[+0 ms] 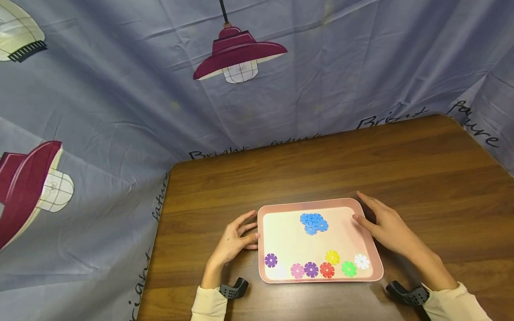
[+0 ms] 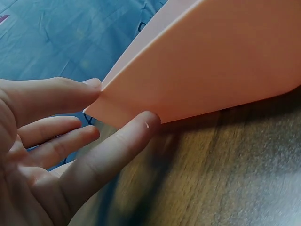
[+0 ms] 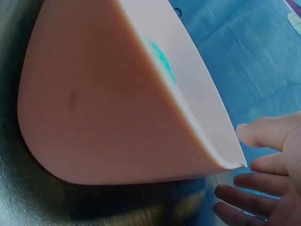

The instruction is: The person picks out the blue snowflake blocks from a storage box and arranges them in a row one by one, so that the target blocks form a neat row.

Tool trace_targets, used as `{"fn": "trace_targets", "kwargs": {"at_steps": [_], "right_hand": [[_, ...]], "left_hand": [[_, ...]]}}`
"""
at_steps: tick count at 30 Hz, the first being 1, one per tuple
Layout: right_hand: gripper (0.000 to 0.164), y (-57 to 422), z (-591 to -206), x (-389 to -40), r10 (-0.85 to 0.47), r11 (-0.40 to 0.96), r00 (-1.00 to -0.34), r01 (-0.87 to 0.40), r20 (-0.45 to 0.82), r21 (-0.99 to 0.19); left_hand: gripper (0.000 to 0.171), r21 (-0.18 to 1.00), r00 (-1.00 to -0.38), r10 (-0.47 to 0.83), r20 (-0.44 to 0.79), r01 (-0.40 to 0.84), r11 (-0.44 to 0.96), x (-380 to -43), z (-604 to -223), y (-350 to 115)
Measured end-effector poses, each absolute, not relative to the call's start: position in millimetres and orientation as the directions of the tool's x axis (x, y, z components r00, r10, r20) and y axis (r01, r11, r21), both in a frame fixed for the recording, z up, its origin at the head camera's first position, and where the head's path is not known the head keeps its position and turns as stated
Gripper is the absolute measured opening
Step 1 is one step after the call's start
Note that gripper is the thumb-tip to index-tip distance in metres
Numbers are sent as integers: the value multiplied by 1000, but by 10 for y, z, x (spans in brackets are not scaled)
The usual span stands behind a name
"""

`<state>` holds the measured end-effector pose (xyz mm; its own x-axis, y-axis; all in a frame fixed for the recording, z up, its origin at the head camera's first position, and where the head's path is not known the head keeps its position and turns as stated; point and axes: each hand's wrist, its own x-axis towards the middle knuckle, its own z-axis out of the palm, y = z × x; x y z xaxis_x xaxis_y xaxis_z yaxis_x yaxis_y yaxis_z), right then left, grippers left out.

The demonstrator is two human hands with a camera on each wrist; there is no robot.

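Observation:
A pink tray [image 1: 305,207] lies on the table in the head view, with notched plastic snowflake discs inside. Several blue discs [image 1: 314,223] are clustered toward its far side. Along the near side lie a pink disc [image 1: 297,271], a red disc [image 1: 327,270], a yellow disc [image 1: 332,257], a green disc [image 1: 349,269], a white disc [image 1: 362,261] and two purple discs [image 1: 311,269]. My left hand [image 1: 234,240] touches the tray's left wall, fingers spread. At the right rim is my right hand [image 1: 387,227], its thumb against the edge and fingers extended outside.
The brown wooden table [image 1: 225,187] surrounds the tray. Behind it and to the left hangs a grey-blue curtain [image 1: 132,89] printed with lamps and lettering. Each wrist wears a black band [image 1: 234,290].

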<state>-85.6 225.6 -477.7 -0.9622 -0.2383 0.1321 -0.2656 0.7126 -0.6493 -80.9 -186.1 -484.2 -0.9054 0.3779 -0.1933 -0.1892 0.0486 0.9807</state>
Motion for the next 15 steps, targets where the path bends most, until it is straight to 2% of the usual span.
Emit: {"fn": "trace_targets", "kwargs": {"at_steps": [6, 15], "right_hand": [[62, 2236, -4818, -858, -276, 707, -947, -315, 163, -633], [65, 2203, -4841, -864, -288, 723, -937, -348, 197, -597]], "left_hand": [[63, 979, -902, 381, -202, -201, 41, -798, -4831, -1839], [63, 980, -909, 367, -198, -192, 53, -787, -4834, -1818]]}}
